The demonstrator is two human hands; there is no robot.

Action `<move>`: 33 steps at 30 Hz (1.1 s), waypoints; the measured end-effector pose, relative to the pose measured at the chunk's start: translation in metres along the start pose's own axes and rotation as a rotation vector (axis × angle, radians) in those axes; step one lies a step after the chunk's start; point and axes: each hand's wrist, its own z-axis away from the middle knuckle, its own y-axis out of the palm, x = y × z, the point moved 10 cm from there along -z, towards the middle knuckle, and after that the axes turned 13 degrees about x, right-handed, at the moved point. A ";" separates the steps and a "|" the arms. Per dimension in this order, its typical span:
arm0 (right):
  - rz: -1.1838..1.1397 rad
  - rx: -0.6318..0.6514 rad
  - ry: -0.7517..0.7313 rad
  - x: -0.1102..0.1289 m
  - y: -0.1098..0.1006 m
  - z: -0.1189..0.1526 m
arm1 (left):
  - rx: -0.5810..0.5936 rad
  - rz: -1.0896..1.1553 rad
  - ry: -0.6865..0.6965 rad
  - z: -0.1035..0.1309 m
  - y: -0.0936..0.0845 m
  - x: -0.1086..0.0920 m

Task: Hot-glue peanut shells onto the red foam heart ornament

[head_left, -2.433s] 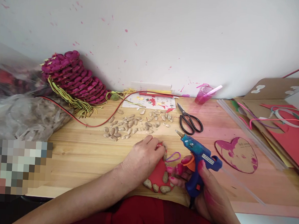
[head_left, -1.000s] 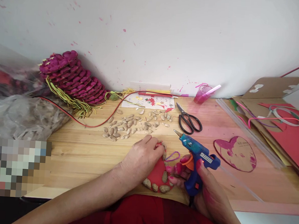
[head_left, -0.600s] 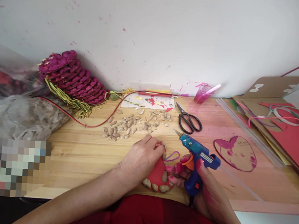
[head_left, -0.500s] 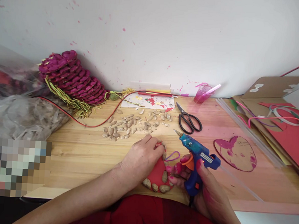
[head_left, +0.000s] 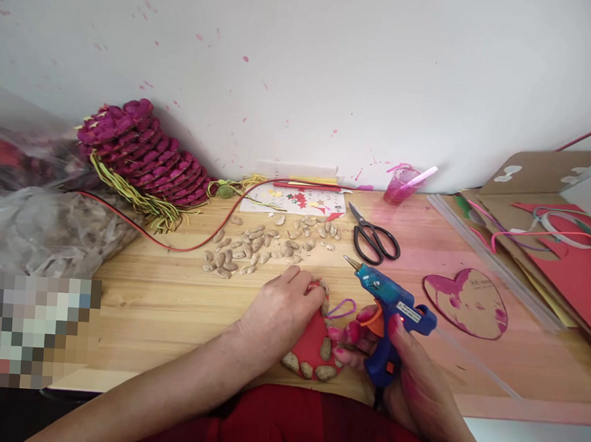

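My right hand (head_left: 416, 375) is wrapped round a blue hot glue gun (head_left: 394, 320) with an orange trigger; its metal nozzle points up and left. Its pink-stained fingertips are by the right edge of a red card piece (head_left: 309, 338) with peanuts (head_left: 325, 372) set along its border. My left hand (head_left: 283, 307) lies over the card's upper left, fingers curled and pressed together at the edge. What is under those fingertips is hidden. A purple cord loop (head_left: 343, 308) sticks out at the card's right side.
Loose peanuts (head_left: 257, 243) and black-handled scissors (head_left: 377, 243) lie beyond my hands. A painted cardboard heart (head_left: 465, 303) lies right, a pink cup (head_left: 400, 185) by the wall. A red cable (head_left: 174, 247) crosses the table near a purple peanut ornament (head_left: 144, 155) and plastic bags (head_left: 39, 232).
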 end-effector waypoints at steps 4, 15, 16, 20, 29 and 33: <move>0.006 0.000 0.006 0.000 0.001 0.000 | 0.008 -0.005 -0.001 0.000 0.000 0.000; 0.006 0.015 0.006 0.000 0.003 0.000 | 0.023 0.006 0.002 0.001 0.000 0.000; 0.006 0.014 0.006 0.000 0.003 0.000 | 0.026 0.006 0.000 0.000 0.000 0.000; 0.005 0.017 0.000 0.001 0.004 0.000 | 0.041 0.001 -0.015 -0.001 0.001 0.002; 0.023 0.018 -0.017 0.002 0.004 -0.001 | -0.019 0.011 0.015 0.001 -0.002 0.000; 0.019 0.024 -0.024 0.003 0.004 -0.001 | 0.008 0.005 -0.003 0.000 -0.001 0.001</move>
